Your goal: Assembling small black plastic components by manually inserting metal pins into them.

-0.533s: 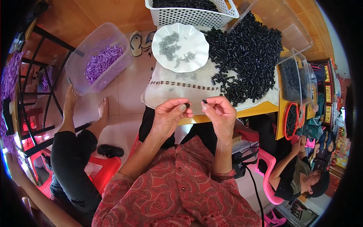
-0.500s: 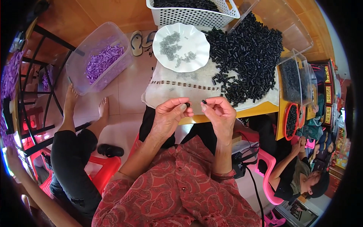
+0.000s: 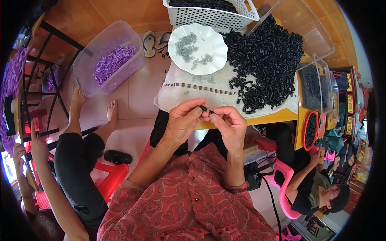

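My left hand [image 3: 183, 122] pinches a small black tube-like piece [image 3: 203, 108] between thumb and fingers. Right beside it, my right hand [image 3: 230, 126] pinches another small dark piece [image 3: 211, 112]; the two ends nearly meet, and whether they touch is too small to tell. Both hands hover just off the table's near edge. Beyond them a white wavy-rimmed plate [image 3: 219, 44] holds little clear tubes [image 3: 187, 47]. To its right, a large heap of short black tubes [image 3: 267, 60] is spread on a pale cloth [image 3: 177, 96].
A white perforated basket [image 3: 213, 18] of black pieces stands at the back. Clear bins [image 3: 315, 86] and a red-rimmed basket [image 3: 310, 130] line the right side. Left on the floor is a clear tub [image 3: 132, 60] with purple pieces. Other people sit on both sides.
My hands have come together, the right one moving left, so the two black pieces now nearly meet. The view has shifted slightly. The person at the left has raised their hands.
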### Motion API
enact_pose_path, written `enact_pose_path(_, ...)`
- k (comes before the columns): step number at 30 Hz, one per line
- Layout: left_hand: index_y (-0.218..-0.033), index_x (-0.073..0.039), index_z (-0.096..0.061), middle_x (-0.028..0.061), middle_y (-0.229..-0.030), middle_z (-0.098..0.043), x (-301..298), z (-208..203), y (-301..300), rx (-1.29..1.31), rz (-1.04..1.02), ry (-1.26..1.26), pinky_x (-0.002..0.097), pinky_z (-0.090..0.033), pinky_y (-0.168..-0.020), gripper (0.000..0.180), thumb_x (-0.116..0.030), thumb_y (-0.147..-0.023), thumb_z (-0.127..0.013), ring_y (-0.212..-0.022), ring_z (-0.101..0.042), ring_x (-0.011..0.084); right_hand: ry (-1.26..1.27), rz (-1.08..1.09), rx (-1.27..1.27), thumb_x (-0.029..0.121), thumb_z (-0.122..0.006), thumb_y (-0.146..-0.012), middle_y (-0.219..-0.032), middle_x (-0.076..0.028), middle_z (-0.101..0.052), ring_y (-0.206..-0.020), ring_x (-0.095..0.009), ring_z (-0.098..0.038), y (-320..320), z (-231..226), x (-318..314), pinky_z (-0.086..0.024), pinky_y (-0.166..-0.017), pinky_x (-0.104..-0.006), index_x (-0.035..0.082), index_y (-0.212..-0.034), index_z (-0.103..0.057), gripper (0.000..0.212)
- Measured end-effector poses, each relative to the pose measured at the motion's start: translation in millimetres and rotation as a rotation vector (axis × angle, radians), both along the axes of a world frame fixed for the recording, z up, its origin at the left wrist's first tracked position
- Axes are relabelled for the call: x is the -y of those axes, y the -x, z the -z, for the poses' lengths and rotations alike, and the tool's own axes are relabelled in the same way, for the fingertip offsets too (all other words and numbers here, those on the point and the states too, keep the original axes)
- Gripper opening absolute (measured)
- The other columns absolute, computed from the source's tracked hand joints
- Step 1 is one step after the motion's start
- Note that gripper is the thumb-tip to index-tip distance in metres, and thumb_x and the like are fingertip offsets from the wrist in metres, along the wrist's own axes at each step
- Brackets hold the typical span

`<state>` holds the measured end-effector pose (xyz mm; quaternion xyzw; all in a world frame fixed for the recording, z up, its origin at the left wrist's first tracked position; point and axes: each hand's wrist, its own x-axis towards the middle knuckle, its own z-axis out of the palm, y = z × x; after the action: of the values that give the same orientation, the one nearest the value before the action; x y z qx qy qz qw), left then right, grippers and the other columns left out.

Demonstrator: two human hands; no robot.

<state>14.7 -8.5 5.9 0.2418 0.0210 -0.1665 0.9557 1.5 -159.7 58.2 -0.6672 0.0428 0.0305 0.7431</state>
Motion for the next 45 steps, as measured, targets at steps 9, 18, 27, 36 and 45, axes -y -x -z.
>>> enact_pose_path(9, -0.115, 0.002, -0.057, 0.0122, -0.096, -0.064, 2, -3, 1, -0.032, 0.011, 0.031, 0.0331, -0.053, -0.079, 0.023, -0.002, -0.093, -0.052, -0.082, -0.061, 0.0162, -0.066, -0.006, 0.012, -0.007, -0.062, -0.085, -0.092, -0.011, -0.066, -0.081, -0.011, -0.063, 3, -2, -2, -0.051, -0.073, -0.0219, -0.006, -0.100, -0.059, 0.015)
enact_pose_path(18, -0.112, 0.003, -0.058, 0.0117, -0.096, -0.064, 3, -6, 2, -0.048, 0.016, 0.038, 0.0313, -0.052, -0.076, 0.021, -0.004, -0.094, -0.052, -0.079, -0.060, 0.0151, -0.066, 0.005, -0.005, -0.008, -0.062, -0.085, -0.090, -0.011, -0.066, -0.082, -0.012, -0.064, 7, 0, -3, -0.051, -0.074, -0.0226, -0.006, -0.099, -0.059, 0.015)
enact_pose_path(27, -0.111, 0.003, -0.059, 0.0133, -0.101, -0.064, 2, -5, 3, 0.006, 0.018, -0.014, 0.0297, -0.052, -0.076, 0.021, -0.003, -0.092, -0.054, -0.080, -0.060, 0.0142, -0.066, -0.010, 0.027, -0.008, -0.061, -0.085, -0.090, -0.012, -0.066, -0.082, -0.014, -0.065, 7, -6, -6, -0.052, -0.074, -0.0236, -0.007, -0.097, -0.059, 0.013)
enact_pose_path(36, -0.116, 0.002, -0.059, 0.0116, -0.100, -0.063, 3, 0, 4, -0.034, -0.002, 0.013, 0.0272, -0.051, -0.077, 0.024, -0.005, -0.093, -0.054, -0.079, -0.058, 0.0119, -0.013, 0.002, 0.081, -0.008, -0.061, -0.084, -0.091, -0.012, -0.067, -0.083, -0.013, -0.065, 8, 0, -11, -0.052, -0.074, -0.0224, -0.006, -0.096, -0.060, 0.012)
enact_pose_path(45, -0.114, 0.002, -0.060, 0.0104, -0.099, -0.063, 2, -2, 4, -0.026, -0.029, -0.002, 0.0260, -0.050, -0.077, 0.023, -0.006, -0.093, -0.054, -0.080, -0.056, 0.0108, 0.013, 0.047, 0.100, -0.005, -0.064, -0.084, -0.088, -0.008, -0.067, -0.077, -0.009, -0.062, 9, 2, -18, -0.050, -0.070, -0.0202, -0.004, -0.094, -0.062, 0.010)
